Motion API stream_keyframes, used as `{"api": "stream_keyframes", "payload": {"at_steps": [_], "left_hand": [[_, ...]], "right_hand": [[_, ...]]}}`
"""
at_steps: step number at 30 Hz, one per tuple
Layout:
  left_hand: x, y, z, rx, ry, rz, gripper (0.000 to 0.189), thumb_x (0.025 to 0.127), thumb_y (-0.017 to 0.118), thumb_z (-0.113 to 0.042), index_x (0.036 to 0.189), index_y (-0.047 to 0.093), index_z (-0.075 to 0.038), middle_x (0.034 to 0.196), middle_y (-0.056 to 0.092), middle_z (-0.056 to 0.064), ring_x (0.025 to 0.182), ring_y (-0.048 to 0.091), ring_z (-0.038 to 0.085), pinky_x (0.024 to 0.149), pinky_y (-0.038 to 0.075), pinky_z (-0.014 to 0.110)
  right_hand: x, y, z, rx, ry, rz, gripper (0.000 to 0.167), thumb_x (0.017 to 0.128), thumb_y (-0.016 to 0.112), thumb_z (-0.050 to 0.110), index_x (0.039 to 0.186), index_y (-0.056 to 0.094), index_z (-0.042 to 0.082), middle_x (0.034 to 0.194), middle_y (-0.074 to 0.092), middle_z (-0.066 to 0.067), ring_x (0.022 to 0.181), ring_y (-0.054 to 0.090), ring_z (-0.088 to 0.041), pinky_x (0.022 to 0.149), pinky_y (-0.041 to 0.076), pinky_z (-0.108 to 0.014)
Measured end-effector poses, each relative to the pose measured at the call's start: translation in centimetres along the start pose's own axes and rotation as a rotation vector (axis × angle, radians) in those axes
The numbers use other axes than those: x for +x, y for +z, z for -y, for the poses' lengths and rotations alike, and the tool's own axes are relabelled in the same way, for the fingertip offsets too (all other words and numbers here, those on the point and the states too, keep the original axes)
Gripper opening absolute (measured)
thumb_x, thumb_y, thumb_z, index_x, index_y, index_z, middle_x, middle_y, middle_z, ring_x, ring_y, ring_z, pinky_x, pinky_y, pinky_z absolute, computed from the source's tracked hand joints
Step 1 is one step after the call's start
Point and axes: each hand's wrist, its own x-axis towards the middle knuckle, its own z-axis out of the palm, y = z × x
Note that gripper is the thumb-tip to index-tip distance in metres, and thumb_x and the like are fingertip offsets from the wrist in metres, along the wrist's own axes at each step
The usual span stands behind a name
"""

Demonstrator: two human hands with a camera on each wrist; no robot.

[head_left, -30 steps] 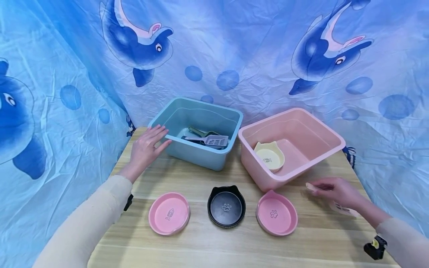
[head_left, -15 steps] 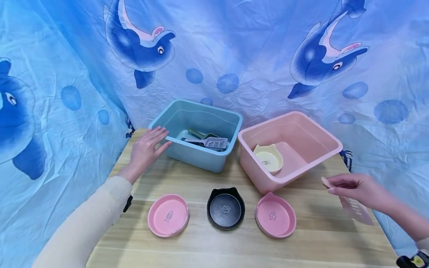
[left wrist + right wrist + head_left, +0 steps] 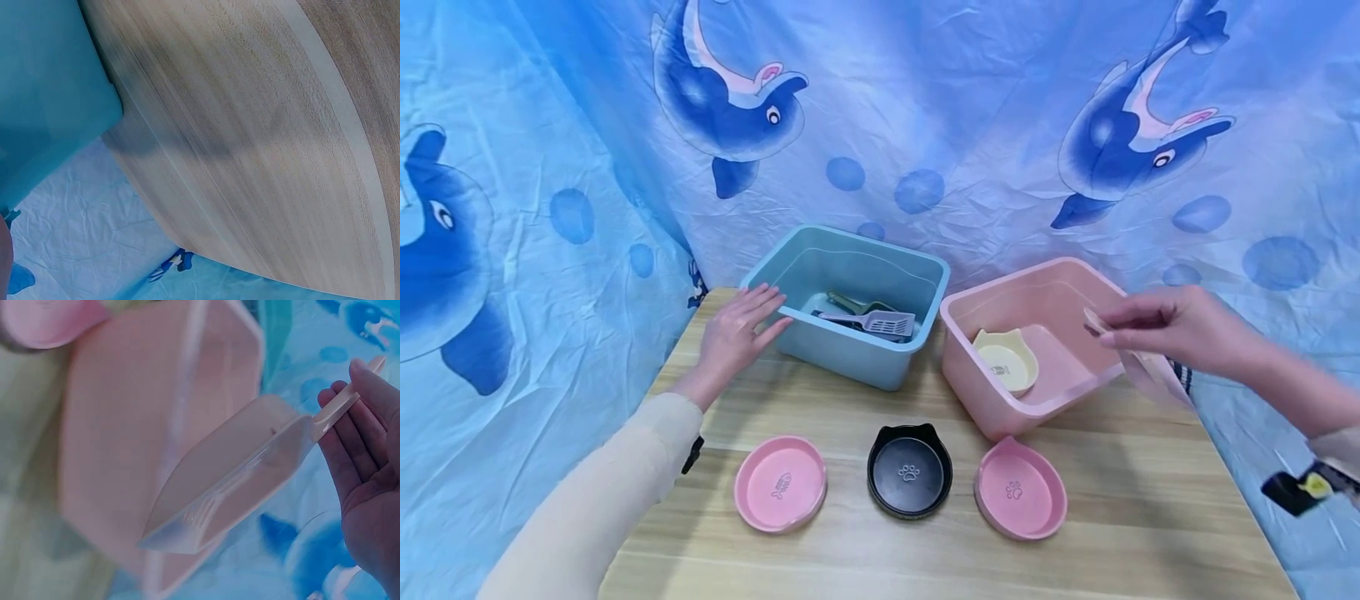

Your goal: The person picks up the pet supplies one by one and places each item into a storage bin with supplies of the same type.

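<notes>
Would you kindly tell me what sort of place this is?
Likely a staged tabletop set: blue dolphin-printed fabric hangs behind a light wood-grain table bearing a rectangular blue plastic tub.

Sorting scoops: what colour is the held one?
The scoop is pale peach-pink, clearest in the right wrist view.

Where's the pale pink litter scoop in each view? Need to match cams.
Head: right of centre, the pale pink litter scoop hangs below the right hand, somewhat blurred.
Left wrist: not in it.
Right wrist: middle of the picture, its handle up at the right in the fingers.
Shared landmark: light-blue tub, left of centre in head, upper left in left wrist, a sliver at top right of centre in right wrist.
</notes>
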Motion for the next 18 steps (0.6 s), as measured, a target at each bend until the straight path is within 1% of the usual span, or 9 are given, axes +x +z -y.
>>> {"api": "stream_keyframes", "payload": {"at_steps": [1, 3, 6, 9, 12, 15, 18], "left_hand": [[0.0, 0.0, 0.0, 0.0, -0.003, 0.001, 0.055, 0.088, 0.089, -0.033, 0.135, 0.074, -0.008, 0.139, 0.07, 0.016, 0.135, 0.064, 0.035, 0.119, 0.046, 0.053], [0.1, 0.0, 0.0, -0.001, -0.002, 0.0, 0.054, 0.089, 0.088, -0.033, 0.135, 0.074, -0.008, 0.139, 0.07, 0.015, 0.135, 0.064, 0.035, 0.119, 0.046, 0.053], [0.0, 0.0, 0.0, 0.0, -0.012, 0.006, 0.054, 0.09, 0.088, -0.034, 0.136, 0.074, -0.009, 0.139, 0.07, 0.015, 0.136, 0.063, 0.034, 0.12, 0.045, 0.053], [0.0, 0.0, 0.0, 0.001, -0.019, 0.02, 0.054, 0.091, 0.087, -0.035, 0.137, 0.073, -0.01, 0.141, 0.069, 0.014, 0.137, 0.063, 0.034, 0.121, 0.044, 0.052], [0.0, 0.0, -0.1, 0.006, -0.02, 0.027, 0.054, 0.091, 0.087, -0.035, 0.137, 0.073, -0.01, 0.141, 0.069, 0.013, 0.137, 0.063, 0.033, 0.121, 0.044, 0.051], [0.0, -0.1, -0.2, 0.004, -0.009, 0.016, 0.054, 0.09, 0.087, -0.033, 0.136, 0.074, -0.01, 0.14, 0.07, 0.013, 0.135, 0.064, 0.034, 0.12, 0.046, 0.052], [-0.1, -0.2, -0.3, 0.004, -0.003, 0.0, 0.053, 0.089, 0.089, -0.031, 0.135, 0.074, -0.009, 0.139, 0.07, 0.014, 0.134, 0.065, 0.034, 0.119, 0.047, 0.052]], "right_hand": [[0.8, -0.3, 0.8, 0.001, 0.003, 0.009, 0.037, 0.096, 0.084, 0.02, 0.128, 0.077, 0.003, 0.113, 0.08, -0.014, 0.083, 0.071, -0.002, 0.068, 0.062, -0.021], [2.5, -1.0, 2.3, 0.018, 0.003, 0.019, 0.04, 0.097, 0.083, 0.023, 0.131, 0.076, 0.005, 0.115, 0.08, -0.013, 0.085, 0.073, -0.003, 0.071, 0.063, -0.022], [5.2, -1.6, 4.2, 0.072, -0.017, 0.018, 0.04, 0.098, 0.082, 0.025, 0.134, 0.075, 0.008, 0.115, 0.081, -0.007, 0.089, 0.074, -0.005, 0.075, 0.063, -0.021], [7.8, -1.8, 5.8, 0.153, -0.048, 0.035, 0.041, 0.099, 0.08, 0.03, 0.135, 0.075, 0.012, 0.116, 0.081, -0.001, 0.099, 0.075, 0.0, 0.082, 0.06, -0.016], [10.3, -1.5, 7.3, 0.228, -0.076, 0.067, 0.042, 0.101, 0.078, 0.034, 0.137, 0.074, 0.014, 0.119, 0.081, 0.002, 0.108, 0.074, -0.001, 0.09, 0.057, -0.013], [12.4, -0.7, 9.0, 0.31, -0.109, 0.092, 0.041, 0.101, 0.077, 0.034, 0.137, 0.074, 0.014, 0.121, 0.08, 0.002, 0.116, 0.072, -0.005, 0.103, 0.056, -0.022], [14.4, 0.7, 10.3, 0.416, -0.144, 0.105, 0.039, 0.101, 0.078, 0.03, 0.135, 0.075, 0.012, 0.12, 0.08, 0.002, 0.119, 0.072, -0.009, 0.113, 0.053, -0.033]]}}
